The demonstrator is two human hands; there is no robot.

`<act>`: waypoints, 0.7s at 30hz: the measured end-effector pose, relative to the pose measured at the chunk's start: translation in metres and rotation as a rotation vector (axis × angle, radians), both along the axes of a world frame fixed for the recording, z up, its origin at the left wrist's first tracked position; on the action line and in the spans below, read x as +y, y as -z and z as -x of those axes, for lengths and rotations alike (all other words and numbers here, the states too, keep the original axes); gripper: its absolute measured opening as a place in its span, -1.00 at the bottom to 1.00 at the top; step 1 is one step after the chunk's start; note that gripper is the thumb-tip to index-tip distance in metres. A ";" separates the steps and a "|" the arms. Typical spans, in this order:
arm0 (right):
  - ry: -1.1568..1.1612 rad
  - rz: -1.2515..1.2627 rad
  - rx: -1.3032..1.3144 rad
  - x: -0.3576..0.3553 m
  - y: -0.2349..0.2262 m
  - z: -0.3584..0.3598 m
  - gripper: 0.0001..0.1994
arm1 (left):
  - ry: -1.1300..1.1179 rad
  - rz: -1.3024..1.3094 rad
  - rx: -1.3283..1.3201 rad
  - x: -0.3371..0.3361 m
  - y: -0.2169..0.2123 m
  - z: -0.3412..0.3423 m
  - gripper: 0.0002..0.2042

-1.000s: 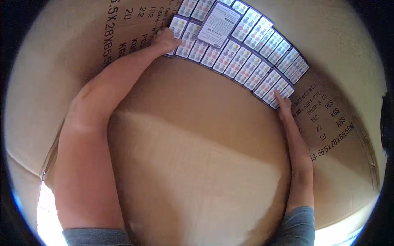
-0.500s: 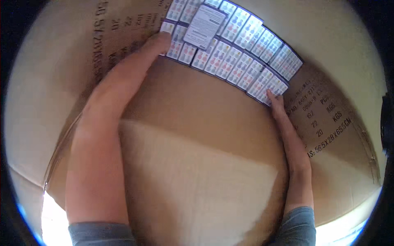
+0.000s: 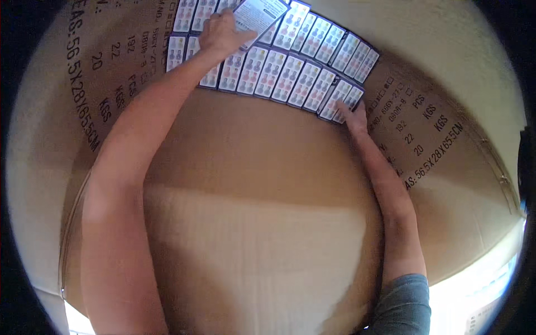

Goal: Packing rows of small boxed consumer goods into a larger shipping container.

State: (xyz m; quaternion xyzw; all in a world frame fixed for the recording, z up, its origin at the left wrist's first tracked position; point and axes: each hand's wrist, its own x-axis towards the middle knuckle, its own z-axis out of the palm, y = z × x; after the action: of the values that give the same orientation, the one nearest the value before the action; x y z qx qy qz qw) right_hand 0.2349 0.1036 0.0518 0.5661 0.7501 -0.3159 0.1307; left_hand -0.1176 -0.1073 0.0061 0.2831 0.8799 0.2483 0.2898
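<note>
Two curved-looking rows of small purple-edged boxes [image 3: 269, 72] with coloured round pictures stand packed at the far end of a large cardboard carton. On top lies a loose box [image 3: 259, 14], white printed-text face up, tilted across both rows. My left hand [image 3: 220, 34] is closed on its left edge, thumb along the near corner; the fingertips are partly hidden. At the right end of the near row, my right hand [image 3: 354, 116] grips the last box [image 3: 352, 96], its thumb on top and its fingers down the outer side, against the carton wall.
The carton's left wall [image 3: 114, 78] and right wall [image 3: 430, 134] carry dark print and rise on both sides of my arms. Brown cardboard bottom [image 3: 257, 151] shows between my forearms, partly in shadow. Bright light comes in at the lower corners.
My left hand has left the near row's left end and closed on the loose box, which is now turned more askew. My right hand stays at the right end. The view has shifted.
</note>
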 end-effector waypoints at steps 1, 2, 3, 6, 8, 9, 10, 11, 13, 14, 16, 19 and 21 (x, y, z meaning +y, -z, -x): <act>0.005 -0.009 -0.005 -0.001 -0.002 0.001 -0.29 | 0.005 -0.009 -0.005 0.000 0.001 0.007 -0.35; -0.012 0.038 -0.077 0.004 -0.007 -0.003 -0.33 | 0.029 -0.060 -0.143 0.000 0.008 0.010 -0.36; -0.028 0.090 -0.144 0.007 -0.012 -0.003 -0.36 | 0.053 -0.106 -0.277 -0.001 0.009 0.012 -0.38; -0.048 -0.010 -0.185 -0.003 -0.028 0.037 -0.35 | 0.001 -0.167 -0.480 -0.024 0.017 0.022 -0.56; -0.043 -0.064 0.011 0.004 -0.039 0.040 -0.31 | 0.012 -0.095 -0.760 0.000 -0.020 0.004 -0.64; -0.075 -0.022 0.224 0.000 -0.039 0.046 -0.30 | -0.027 -0.146 -0.826 0.002 -0.036 -0.009 -0.62; -0.080 0.083 0.252 -0.023 -0.048 0.078 -0.29 | -0.083 -0.172 -0.884 -0.007 -0.042 -0.017 -0.60; -0.086 0.185 0.278 -0.042 -0.069 0.119 -0.29 | 0.007 -0.200 -0.968 -0.010 -0.053 -0.021 -0.55; 0.209 0.534 0.476 -0.053 -0.090 0.152 -0.32 | 0.111 -0.313 -1.039 0.013 -0.066 -0.052 -0.52; 0.008 0.431 0.333 -0.041 -0.096 0.155 -0.35 | 0.088 -0.337 -1.066 0.027 -0.068 -0.071 -0.51; 0.012 0.345 0.328 -0.020 -0.114 0.146 -0.45 | 0.180 -0.314 -1.000 0.050 -0.077 -0.094 -0.49; -0.175 -0.183 -0.141 0.008 -0.138 0.118 -0.48 | 0.492 -0.235 -0.440 0.065 -0.083 -0.136 -0.64; -0.223 -0.228 -0.234 0.016 -0.140 0.093 -0.46 | 0.926 -0.208 -0.150 0.069 -0.077 -0.159 -0.72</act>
State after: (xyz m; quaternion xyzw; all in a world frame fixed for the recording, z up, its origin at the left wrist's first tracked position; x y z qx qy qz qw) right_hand 0.1415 0.1196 0.1914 0.5235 0.8188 -0.1444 0.1859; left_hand 0.0416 -0.0387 0.0833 0.6539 0.6085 0.1997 0.4029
